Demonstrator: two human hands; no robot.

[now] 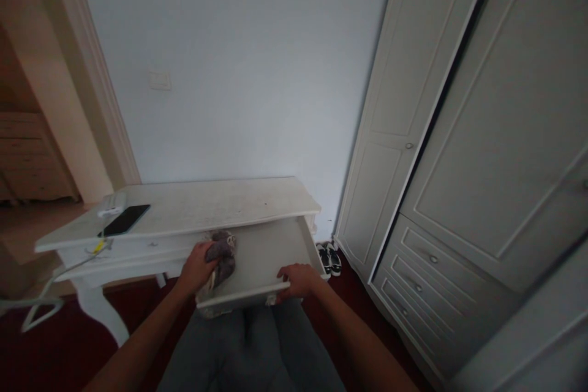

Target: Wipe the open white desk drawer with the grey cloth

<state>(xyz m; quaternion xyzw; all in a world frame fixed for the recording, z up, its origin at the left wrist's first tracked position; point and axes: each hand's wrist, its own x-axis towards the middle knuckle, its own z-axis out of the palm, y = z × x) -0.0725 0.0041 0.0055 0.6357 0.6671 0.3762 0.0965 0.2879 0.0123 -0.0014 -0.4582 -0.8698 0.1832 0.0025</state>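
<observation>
A white drawer (269, 251) stands pulled out of a white desk (215, 205). My left hand (196, 267) is closed on a grey-purple cloth (222, 251) at the drawer's left side, pressing it against the inside. My right hand (297, 280) grips the drawer's front edge, fingers curled over the rim. The rest of the drawer floor shows bare.
A black phone (125, 220) and a white box (111, 204) lie on the desk's left end, with a white cable (55, 278) hanging off. A tall white wardrobe (459, 165) with drawers stands to the right. A pair of shoes (329, 257) sits on the dark red floor by the wall.
</observation>
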